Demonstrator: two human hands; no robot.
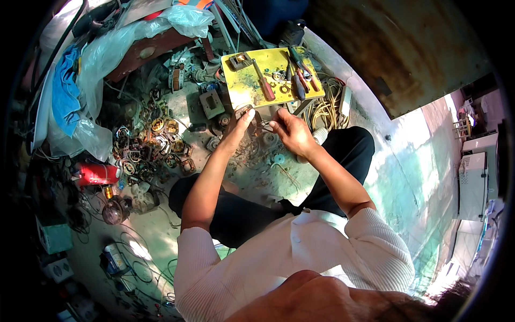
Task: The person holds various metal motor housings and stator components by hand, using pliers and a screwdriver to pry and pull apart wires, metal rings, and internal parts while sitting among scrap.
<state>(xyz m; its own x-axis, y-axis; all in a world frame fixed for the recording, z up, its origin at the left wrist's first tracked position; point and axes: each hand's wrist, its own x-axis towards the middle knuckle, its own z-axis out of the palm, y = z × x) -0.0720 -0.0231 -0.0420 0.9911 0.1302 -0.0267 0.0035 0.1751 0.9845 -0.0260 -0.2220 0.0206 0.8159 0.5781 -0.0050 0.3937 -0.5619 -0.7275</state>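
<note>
My left hand is closed round a small dark metal part, its thumb pressed on top. Just right of it, my right hand is closed with its fingers bent inward. What it grips is mostly hidden; a greyish end shows by the fingertips. Both hands are at the near edge of a low yellow tabletop. On that top lie a red-handled screwdriver, pliers, a dark-handled tool, a metal frame-shaped part and several small rings.
A heap of motor parts and copper windings covers the floor at left, near a red canister. Coiled yellowish cable lies right of the tabletop. Plastic sheeting and a blue cloth are at far left. A rusty panel stands at upper right.
</note>
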